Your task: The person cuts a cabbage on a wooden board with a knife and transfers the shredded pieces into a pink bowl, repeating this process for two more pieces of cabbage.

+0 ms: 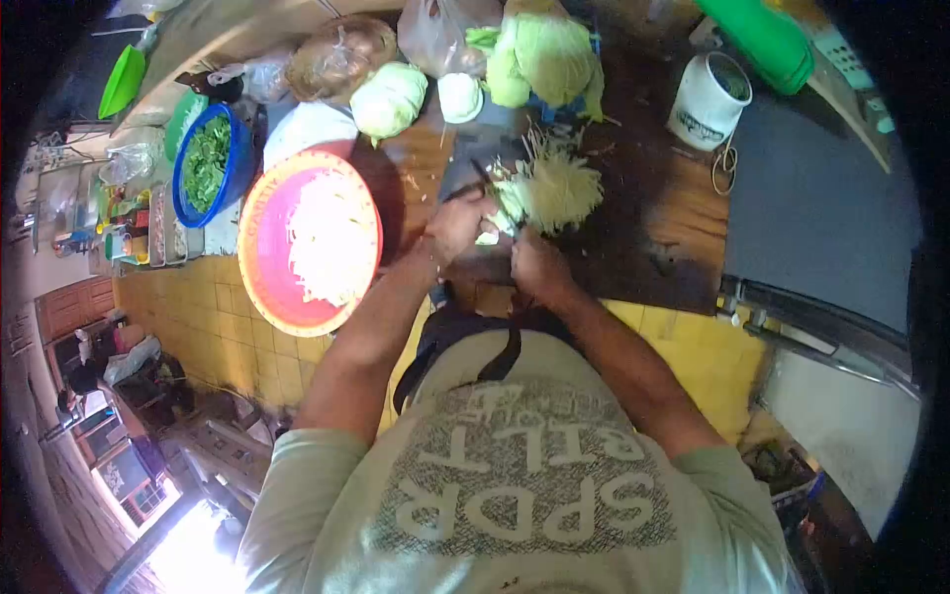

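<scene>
My left hand [460, 224] is closed on a piece of cabbage [506, 203] near the table's front edge. Just to its right, my right hand [537, 263] grips a knife [484, 176], whose dark blade slants up and left across the cabbage. A pile of shredded cabbage [562, 185] lies right beside the blade. On the left, an orange-rimmed pink basket [259, 252] holds pale shreds, washed out by bright light. Behind my hands sit a small cut cabbage [460, 98], a round cabbage [389, 101] and a large leafy cabbage [542, 59].
A blue basin [234, 183] of green leaves stands at the far left. Plastic bags [447, 38] line the back. At the right are a white container [710, 102] with a looped cord and a green object [760, 42]. Yellow tiles [220, 327] show below the table.
</scene>
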A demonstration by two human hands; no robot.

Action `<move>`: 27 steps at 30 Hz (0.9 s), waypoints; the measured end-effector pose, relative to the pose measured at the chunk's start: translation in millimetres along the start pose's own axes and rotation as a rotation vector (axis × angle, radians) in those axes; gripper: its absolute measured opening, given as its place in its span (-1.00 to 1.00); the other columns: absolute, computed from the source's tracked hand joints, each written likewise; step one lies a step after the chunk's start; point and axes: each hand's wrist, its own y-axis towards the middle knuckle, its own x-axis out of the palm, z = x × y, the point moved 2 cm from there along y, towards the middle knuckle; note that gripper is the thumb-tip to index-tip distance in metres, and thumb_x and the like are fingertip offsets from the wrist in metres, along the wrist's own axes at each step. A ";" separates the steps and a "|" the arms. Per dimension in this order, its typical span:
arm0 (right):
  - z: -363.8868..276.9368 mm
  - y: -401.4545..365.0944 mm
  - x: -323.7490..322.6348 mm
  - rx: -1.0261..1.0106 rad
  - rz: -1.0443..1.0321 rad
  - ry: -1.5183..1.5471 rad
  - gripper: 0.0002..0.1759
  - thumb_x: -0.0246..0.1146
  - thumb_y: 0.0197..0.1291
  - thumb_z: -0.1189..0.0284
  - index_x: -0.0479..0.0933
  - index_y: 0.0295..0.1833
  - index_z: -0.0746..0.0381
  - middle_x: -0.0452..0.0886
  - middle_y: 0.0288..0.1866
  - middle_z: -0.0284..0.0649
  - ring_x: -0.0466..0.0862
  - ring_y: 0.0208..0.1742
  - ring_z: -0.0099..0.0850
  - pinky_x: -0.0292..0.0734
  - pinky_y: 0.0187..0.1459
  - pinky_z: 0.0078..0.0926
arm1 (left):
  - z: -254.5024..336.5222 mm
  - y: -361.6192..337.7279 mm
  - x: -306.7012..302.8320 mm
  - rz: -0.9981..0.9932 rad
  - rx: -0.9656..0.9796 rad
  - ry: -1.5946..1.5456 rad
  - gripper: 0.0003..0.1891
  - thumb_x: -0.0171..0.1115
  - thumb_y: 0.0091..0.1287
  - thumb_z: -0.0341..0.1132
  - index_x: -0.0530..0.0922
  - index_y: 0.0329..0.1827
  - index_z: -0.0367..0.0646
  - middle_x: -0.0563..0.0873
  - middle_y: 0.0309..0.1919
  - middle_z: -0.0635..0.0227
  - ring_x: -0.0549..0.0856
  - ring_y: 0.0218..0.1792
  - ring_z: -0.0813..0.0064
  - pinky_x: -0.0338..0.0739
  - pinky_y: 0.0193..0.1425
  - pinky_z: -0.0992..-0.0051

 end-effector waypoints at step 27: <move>-9.2 3.8 1.3 -0.041 0.009 -0.043 -0.68 0.00 0.27 0.44 0.32 0.06 0.40 0.63 -0.17 0.26 0.67 -0.09 0.17 0.52 -0.06 0.15 | -5.0 -9.1 -11.1 -0.032 -0.092 0.067 -0.73 0.27 0.12 -0.46 0.64 -0.08 -0.10 0.71 -0.13 0.21 0.75 -0.20 0.22 0.62 -0.06 0.29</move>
